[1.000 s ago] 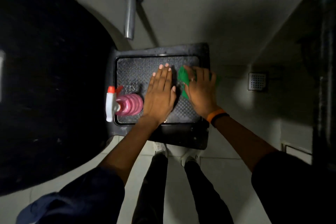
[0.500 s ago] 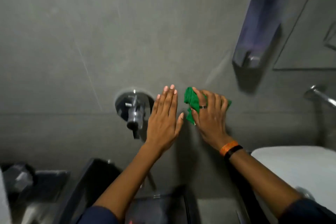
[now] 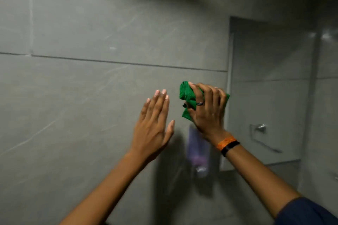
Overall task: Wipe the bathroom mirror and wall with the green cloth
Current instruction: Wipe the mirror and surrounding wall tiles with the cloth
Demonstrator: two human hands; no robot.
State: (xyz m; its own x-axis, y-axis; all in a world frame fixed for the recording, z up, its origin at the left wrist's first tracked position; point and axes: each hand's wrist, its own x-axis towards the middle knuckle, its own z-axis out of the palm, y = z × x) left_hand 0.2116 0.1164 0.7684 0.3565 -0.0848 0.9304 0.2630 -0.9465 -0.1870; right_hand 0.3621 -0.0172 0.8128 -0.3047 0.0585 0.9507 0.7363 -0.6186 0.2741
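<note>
Two hands face the grey wall (image 3: 91,87): the right hand (image 3: 207,109) has its fingers clamped on the green cloth (image 3: 186,95), the left hand (image 3: 153,126) is flat, fingers together.

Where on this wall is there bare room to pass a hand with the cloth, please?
The grey tiles left of the left hand are bare, as are those above the grout line up to the light glare. It is crowded low right: the right hand with the green cloth sits above the purple dispenser, beside the mirror edge.
</note>
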